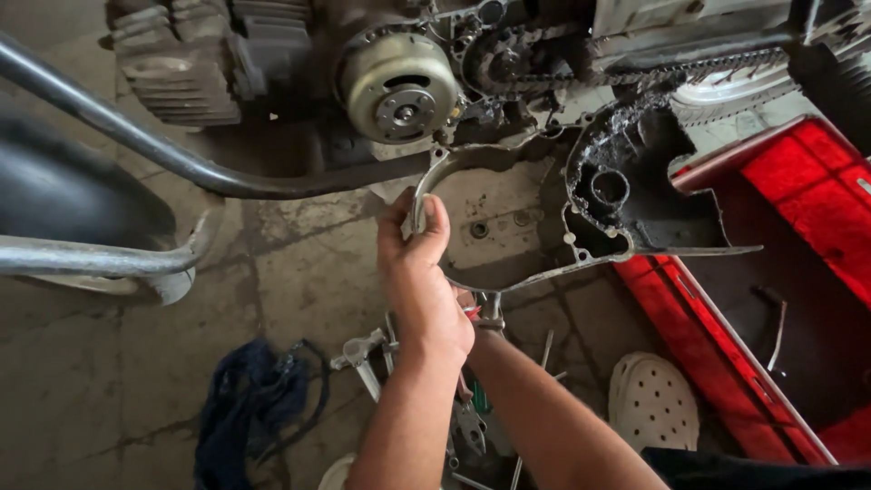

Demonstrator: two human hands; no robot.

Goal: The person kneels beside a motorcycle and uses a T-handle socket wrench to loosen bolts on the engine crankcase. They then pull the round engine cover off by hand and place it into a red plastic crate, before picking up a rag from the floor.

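Observation:
My left hand [413, 245] grips the left rim of a grey metal engine side cover [635, 227], which is held off the engine with its greasy black inside facing me. My right forearm comes in from the lower right. My right hand [483, 328] is mostly hidden behind my left wrist, under the cover's lower edge, beside a small metal part. Above the cover sits the bare round flywheel [399, 86] of a motorcycle engine, with the drive chain [635, 73] to its right.
A bent steel tube [181, 159] crosses in front of the engine's finned cylinder [181, 63]. A red tray [817, 209] lies at right, with a white perforated clog [651, 399] beside it. Loose hand tools [363, 354] and a dark blue rag [254, 399] lie on the concrete floor.

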